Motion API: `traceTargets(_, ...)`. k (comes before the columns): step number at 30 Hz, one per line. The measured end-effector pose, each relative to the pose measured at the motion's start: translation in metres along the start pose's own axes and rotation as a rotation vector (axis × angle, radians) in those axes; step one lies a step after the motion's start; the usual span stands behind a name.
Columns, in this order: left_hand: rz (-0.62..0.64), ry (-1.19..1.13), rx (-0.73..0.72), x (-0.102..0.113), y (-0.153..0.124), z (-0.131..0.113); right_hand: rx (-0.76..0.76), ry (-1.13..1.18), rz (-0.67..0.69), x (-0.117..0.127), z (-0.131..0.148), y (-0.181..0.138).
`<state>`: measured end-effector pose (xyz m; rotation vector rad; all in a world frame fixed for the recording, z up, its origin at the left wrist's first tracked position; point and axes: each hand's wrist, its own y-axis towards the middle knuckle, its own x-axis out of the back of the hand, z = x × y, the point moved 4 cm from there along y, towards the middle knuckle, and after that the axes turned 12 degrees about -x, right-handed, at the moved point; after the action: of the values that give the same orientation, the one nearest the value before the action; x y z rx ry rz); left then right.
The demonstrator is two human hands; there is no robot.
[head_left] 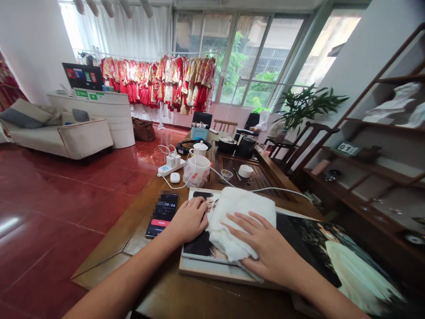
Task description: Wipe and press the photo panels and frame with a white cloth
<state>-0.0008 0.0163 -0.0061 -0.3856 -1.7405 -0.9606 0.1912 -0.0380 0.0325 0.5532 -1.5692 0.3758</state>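
Observation:
A folded white cloth (239,208) lies on a large open photo album (332,252) on the wooden table (186,297). My right hand (265,248) rests flat on the cloth, fingers spread and stretched out. My left hand (190,219) lies on the album's left page beside the cloth, fingers curled down against the page edge, holding nothing I can see. A phone (163,213) showing 09:04 lies just left of my left hand.
Behind the album are a tea tray (259,177) with kettle, white bowl and cups, a power strip (170,167) with chargers and white cables, and an earbud case (175,177). Wooden chairs and shelves stand at the right. A sofa and a rack of red garments are far left.

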Motion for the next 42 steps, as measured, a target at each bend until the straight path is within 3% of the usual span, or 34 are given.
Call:
traceTargets(3,0.01,0.008,-0.016,0.0,0.0,0.0,-0.009,-0.005,-0.004,-0.002,-0.003,0.004)
traceTargets(10,0.015,0.04,-0.024,-0.001,0.0,-0.001,-0.062,-0.055,-0.073,-0.012,-0.026,0.056)
traceTargets(13,-0.004,0.047,-0.006,-0.002,0.0,0.0,-0.072,-0.049,-0.081,-0.015,-0.03,0.064)
traceTargets(17,-0.021,0.028,0.007,-0.004,0.0,0.001,-0.068,-0.042,-0.068,-0.012,-0.022,0.048)
traceTargets(24,-0.029,0.014,0.022,-0.005,0.0,0.0,-0.044,0.023,-0.013,-0.001,0.002,-0.014)
traceTargets(28,-0.025,0.021,0.013,-0.003,0.001,0.0,-0.055,0.033,0.002,0.002,0.006,-0.024)
traceTargets(42,-0.005,0.015,-0.01,-0.003,0.0,0.0,-0.125,0.003,-0.076,-0.008,-0.021,0.046)
